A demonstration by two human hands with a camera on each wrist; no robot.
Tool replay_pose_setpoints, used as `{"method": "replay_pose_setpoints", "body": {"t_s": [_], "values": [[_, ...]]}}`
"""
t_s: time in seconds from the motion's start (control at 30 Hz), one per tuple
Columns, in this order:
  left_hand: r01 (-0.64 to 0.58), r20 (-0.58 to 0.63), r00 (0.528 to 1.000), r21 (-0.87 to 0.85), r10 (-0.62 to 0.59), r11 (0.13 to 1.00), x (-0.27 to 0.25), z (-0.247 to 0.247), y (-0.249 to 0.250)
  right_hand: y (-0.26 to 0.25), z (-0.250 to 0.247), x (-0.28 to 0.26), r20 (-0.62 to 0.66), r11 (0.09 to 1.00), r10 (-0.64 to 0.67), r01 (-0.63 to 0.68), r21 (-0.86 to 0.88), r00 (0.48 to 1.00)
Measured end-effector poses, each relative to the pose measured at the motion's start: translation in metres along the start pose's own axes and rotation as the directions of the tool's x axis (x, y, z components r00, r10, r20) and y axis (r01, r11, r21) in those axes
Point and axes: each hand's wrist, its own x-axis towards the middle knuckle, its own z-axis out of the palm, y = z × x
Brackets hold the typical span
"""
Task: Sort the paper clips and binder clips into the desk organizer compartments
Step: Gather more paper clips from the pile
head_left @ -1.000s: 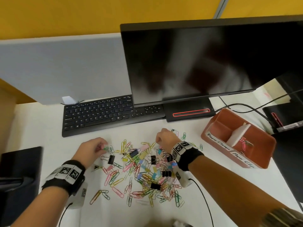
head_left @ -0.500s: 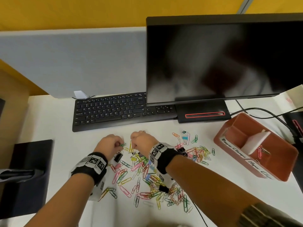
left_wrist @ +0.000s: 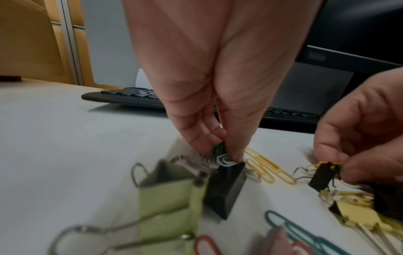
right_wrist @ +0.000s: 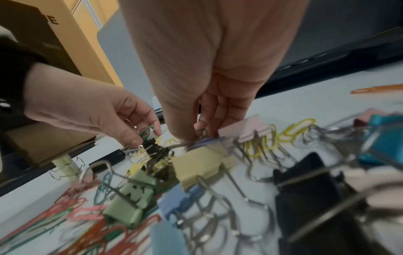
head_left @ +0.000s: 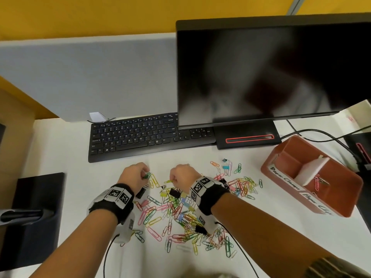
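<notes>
A loose heap of coloured paper clips [head_left: 176, 215] and binder clips [head_left: 174, 192] is spread over the white desk [head_left: 60, 149], on the near side of the keyboard [head_left: 140, 135]. At the far left edge of the heap a few clips, a green paper clip [left_wrist: 218, 148] and a white one among them, are pinched between the thumb and fingertips of the left hand [head_left: 135, 177], just above a black binder clip [left_wrist: 224, 186] that lies on the desk beside a pale green binder clip [left_wrist: 172, 198]. Close to the right of it, the right hand [head_left: 183, 177] is curled downward over the pile; a thin clip [right_wrist: 201, 132], partly hidden by the fingers, is held at its fingertips, and a small black binder clip [left_wrist: 321, 176] tangled with yellow paper clips [left_wrist: 266, 165] sits right below. A smaller scatter of paper clips [head_left: 244, 184] is seen further right, with two little blue binder clips [head_left: 225, 164] beyond it. The desk organizer [head_left: 281, 163], a reddish-brown tray with handwritten labels on its near wall and a white divider [head_left: 313, 167], is placed well to the right of the heap; a few clips [head_left: 318, 182] are already lying in its nearer right compartment. Behind everything, a dark monitor [head_left: 271, 67] is stood on its base, with a grey partition [head_left: 80, 77] at the far left.
</notes>
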Motion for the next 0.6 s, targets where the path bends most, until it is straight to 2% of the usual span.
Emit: {"method": "replay_pose_setpoints", "body": {"t_s": [0.17,0.3,0.37,0.47,0.6], "values": [[0.024,0.010,1.000,0.004,-0.024,1.000,-0.004,0.000,0.006,0.006,0.002,-0.007,-0.045,1.000,0.010,-0.009,0.022,0.999],[-0.035,0.037,0.999,-0.011,0.035,0.999,-0.012,-0.001,0.009,0.012,-0.004,-0.025,-0.135,0.999,-0.040,0.037,-0.023,0.990],[-0.082,0.014,0.996,-0.053,0.083,0.995,-0.018,-0.007,0.012,0.018,-0.008,-0.040,-0.188,0.997,-0.047,0.058,0.053,0.981],[-0.207,-0.027,0.978,-0.109,0.205,0.972,-0.029,-0.016,0.024,0.035,-0.017,-0.071,-0.263,0.966,0.008,0.060,0.250,0.965],[-0.330,-0.009,0.941,-0.236,0.338,0.914,-0.051,-0.027,0.062,0.071,-0.031,-0.123,-0.385,0.945,0.100,0.034,0.326,0.917]]}}
